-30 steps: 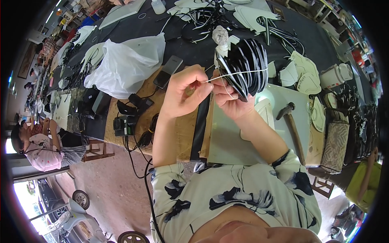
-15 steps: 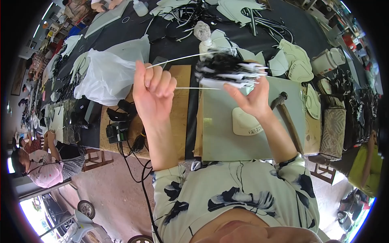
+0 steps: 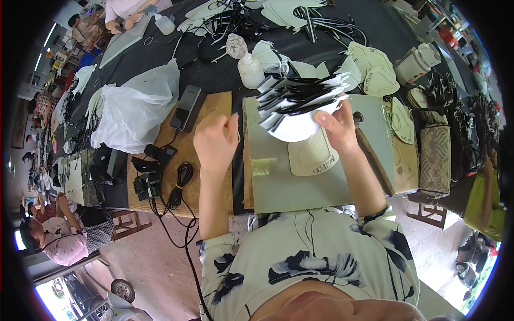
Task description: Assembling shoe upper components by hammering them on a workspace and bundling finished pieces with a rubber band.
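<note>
A fanned stack of white pieces with black edging [image 3: 300, 104] is held up over the board by my right hand [image 3: 338, 125]. The thumb presses on the near side of the stack, and the fingers are mostly hidden behind it. To the left, apart from the stack, my left hand [image 3: 215, 140] is raised with its fingers curled closed. Whether anything lies inside it is hidden. Below the stack, a cream template with handwriting [image 3: 305, 160] lies on the grey-green board [image 3: 273, 192].
A hammer [image 3: 375, 160] lies on the board's right side. A white plastic bag [image 3: 134, 112], a dark box-shaped device [image 3: 188, 107] and coiled black cable [image 3: 181, 184] are at left. A white bottle [image 3: 250, 70] stands behind; a white jar [image 3: 415, 64] is far right.
The white strand stretched between my hands no longer shows. My left hand has turned and dropped a little, still closed. The stack, blurred before, now appears still and fanned in my right hand.
</note>
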Motion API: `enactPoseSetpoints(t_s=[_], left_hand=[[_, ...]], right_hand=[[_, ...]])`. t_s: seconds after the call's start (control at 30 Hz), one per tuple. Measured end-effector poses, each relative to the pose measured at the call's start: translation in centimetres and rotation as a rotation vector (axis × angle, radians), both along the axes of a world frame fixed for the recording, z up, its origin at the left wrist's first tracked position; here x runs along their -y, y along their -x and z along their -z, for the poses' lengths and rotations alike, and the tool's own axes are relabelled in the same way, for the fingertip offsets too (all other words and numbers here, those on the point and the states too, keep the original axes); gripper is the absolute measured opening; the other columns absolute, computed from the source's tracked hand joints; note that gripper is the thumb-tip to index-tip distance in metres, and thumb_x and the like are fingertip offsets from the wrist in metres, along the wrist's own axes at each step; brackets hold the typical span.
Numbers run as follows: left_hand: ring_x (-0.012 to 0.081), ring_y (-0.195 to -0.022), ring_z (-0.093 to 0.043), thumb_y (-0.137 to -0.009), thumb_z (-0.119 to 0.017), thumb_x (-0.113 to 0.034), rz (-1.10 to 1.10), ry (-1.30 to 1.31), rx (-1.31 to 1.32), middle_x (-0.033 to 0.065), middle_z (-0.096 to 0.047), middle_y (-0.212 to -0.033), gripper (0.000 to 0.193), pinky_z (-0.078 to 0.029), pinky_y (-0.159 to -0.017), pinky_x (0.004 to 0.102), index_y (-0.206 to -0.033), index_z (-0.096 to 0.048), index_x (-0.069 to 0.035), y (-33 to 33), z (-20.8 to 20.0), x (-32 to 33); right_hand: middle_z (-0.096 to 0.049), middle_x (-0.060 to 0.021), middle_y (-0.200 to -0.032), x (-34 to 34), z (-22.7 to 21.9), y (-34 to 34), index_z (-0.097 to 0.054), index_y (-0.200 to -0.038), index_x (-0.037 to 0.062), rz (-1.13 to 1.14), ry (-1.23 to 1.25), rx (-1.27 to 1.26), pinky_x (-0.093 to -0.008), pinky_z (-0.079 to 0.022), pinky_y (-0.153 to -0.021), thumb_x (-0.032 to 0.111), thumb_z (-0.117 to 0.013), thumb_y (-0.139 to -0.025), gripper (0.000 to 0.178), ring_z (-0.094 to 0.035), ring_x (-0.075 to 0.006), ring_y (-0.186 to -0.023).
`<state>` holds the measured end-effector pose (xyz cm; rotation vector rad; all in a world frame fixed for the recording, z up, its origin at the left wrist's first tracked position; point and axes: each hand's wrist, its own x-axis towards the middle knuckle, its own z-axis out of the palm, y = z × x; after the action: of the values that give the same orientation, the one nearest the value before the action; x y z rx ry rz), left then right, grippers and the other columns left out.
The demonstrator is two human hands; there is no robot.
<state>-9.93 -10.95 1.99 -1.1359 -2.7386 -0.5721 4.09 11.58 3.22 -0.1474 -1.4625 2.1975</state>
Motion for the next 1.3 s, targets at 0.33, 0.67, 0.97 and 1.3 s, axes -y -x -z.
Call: enactPoseSetpoints(t_s=[0.33, 0.67, 0.97, 1.3], left_hand=[[0.0257, -0.11, -0.057, -0.068, -0.082, -0.006, 0.288, -1.112, 0.408, 0.0155, -0.053, -0.124, 0.079, -0.049, -0.09, 0.0375, -0.133, -0.038, 0.001, -5.8, -1.9, -5.5], [0.0314, -0.108, -0.057, -0.076, -0.075, -0.011, 0.459, -0.954, 0.351, 0.0184, -0.057, -0.118, 0.064, -0.047, -0.092, 0.0405, -0.132, -0.047, 0.0, -7.1, -2.0, -4.0], [0.0173, -0.077, -0.067, -0.087, -0.062, 0.0, 0.07, -0.677, 0.552, 0.0122, -0.069, -0.094, 0.043, -0.054, -0.071, 0.0284, -0.128, -0.05, 0.002, -5.5, -5.1, -4.1], [0.0203, -0.096, -0.067, -0.084, -0.067, -0.002, 0.215, -0.901, 0.894, 0.0161, -0.066, -0.107, 0.047, -0.054, -0.084, 0.0317, -0.127, -0.049, 0.006, -5.0, -4.8, -4.6]], right_hand=[[-0.044, -0.0096, -0.137, 2.5, -1.1, 1.5, -0.022, -0.146, 0.0034, -0.087, 0.041, -0.087, -0.042, -0.036, -0.107, 0.033, -0.083, -0.074, 0.099, -0.043, -0.0243, -0.129], [-0.068, -0.0156, -0.101, 2.4, 0.8, 0.3, -0.058, -0.118, -0.0027, -0.262, 0.535, 0.148, -0.0377, -0.059, -0.075, 0.033, -0.071, -0.081, 0.053, -0.069, -0.0258, -0.085], [-0.065, -0.0095, -0.107, 2.5, 0.6, 0.6, -0.055, -0.122, 0.001, -0.216, 0.339, 0.165, -0.0336, -0.052, -0.084, 0.015, -0.073, -0.075, 0.052, -0.063, -0.0183, -0.095], [-0.064, -0.0106, -0.111, 2.0, 0.6, 0.8, -0.05, -0.129, -0.0014, -0.212, 0.277, 0.159, -0.0337, -0.053, -0.086, 0.021, -0.073, -0.074, 0.063, -0.064, -0.0194, -0.097]])
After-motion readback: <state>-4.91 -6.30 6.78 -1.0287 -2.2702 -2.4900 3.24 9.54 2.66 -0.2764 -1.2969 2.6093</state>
